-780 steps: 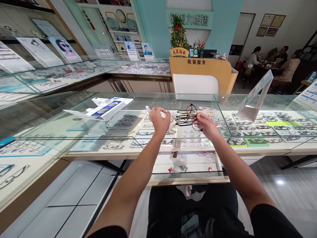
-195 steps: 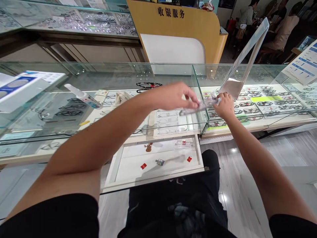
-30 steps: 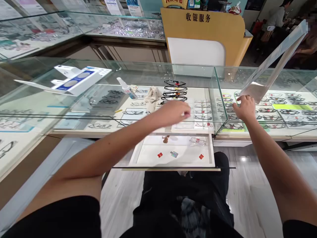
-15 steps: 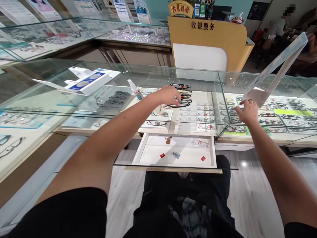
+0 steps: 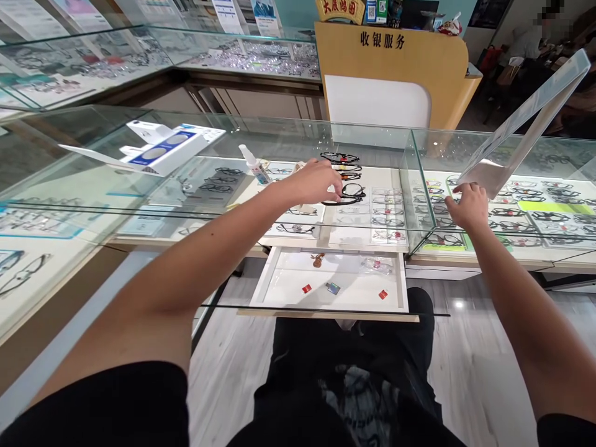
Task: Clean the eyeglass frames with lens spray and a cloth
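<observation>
My left hand [image 5: 317, 181] reaches over the glass counter with its fingers closed on a pair of black-framed eyeglasses [image 5: 350, 197]. This pair sits apart from several other dark eyeglasses [image 5: 343, 158] lined up just beyond it. On the right, my right hand [image 5: 469, 205] lies on the glass top, thumb apart from the bent fingers, holding nothing I can see. Right by its fingertips stands a tilted white-framed display stand [image 5: 496, 177]. A white spray bottle [image 5: 254, 165] is left of my left hand.
Below the counter, an open white drawer [image 5: 284, 292] holds small red packets, a brown charm and a plastic bag. A blue-and-white folded card [image 5: 174, 149] lies on the glass at left. More eyeglasses fill the display cases. Beyond is a yellow cashier desk [image 5: 395, 68]; a person is at far right.
The nearest black eyeglasses have shifted slightly toward me and away from the row, turning a little in my left hand. My right hand stays where it was. The view has tilted slightly.
</observation>
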Demonstrator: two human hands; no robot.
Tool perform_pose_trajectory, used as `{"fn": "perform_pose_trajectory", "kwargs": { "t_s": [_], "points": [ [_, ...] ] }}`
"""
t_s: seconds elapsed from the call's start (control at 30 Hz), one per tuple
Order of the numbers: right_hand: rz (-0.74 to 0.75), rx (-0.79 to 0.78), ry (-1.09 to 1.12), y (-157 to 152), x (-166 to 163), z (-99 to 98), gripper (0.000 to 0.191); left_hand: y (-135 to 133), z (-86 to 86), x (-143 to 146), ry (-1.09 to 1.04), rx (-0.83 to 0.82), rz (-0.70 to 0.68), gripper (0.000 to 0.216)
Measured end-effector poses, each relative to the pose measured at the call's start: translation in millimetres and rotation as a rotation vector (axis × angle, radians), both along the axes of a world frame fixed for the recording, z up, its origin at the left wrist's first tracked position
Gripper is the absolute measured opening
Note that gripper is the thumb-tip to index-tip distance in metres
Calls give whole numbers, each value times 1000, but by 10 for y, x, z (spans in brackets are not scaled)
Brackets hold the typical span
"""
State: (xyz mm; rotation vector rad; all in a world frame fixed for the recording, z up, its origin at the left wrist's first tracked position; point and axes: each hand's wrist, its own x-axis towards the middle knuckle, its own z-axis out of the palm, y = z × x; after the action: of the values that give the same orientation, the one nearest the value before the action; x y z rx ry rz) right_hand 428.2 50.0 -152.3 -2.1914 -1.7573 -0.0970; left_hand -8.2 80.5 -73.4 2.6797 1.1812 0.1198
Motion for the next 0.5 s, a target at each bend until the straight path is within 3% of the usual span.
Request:
{"fn": "perform_pose_trajectory", "kwargs": {
  "t_s": [0.07, 0.17, 0.3, 0.4, 0.5],
  "points": [
    [7, 4, -3, -3, 0, 2, 45, -209, 84, 44, -59, -92, -47, 52],
    [-3, -2, -24, -6, -6, 4, 45, -590, 96, 153, -96, -370, -177, 47],
    [-14, -27, -31, -6, -12, 9, 46, -970, -246, 295, -86, -672, -304, 25],
    [-5, -27, -17, -6, -12, 9, 47, -952, -649, 331, 10, -578, -238, 16],
    [-2, -10, -12, -10, -13, 4, 45, -694, -1020, 330, 92, -357, -84, 16]
  ]
}}
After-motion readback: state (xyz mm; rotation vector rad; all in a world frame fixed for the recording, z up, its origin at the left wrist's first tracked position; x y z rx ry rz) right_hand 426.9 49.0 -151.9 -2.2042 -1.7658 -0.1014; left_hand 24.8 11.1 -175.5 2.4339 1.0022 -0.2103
